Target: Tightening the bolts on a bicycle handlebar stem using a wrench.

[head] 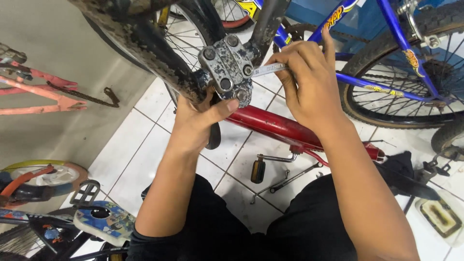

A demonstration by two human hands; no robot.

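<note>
hands (251, 92), wrench (268, 69) on clamp bolt (247, 70)

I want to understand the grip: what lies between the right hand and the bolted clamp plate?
In the head view, a silver wrench spans it, held by the right hand, its end on a bolt of the clamp plate.

Bare forearms and hands (309, 82) (no gloves or sleeves); black trousers (270, 232) below.

The only view is from the person's head, looking steeply down and close at both hands near the stem clamp (227, 67), the tiled floor (145, 159) far below
</note>
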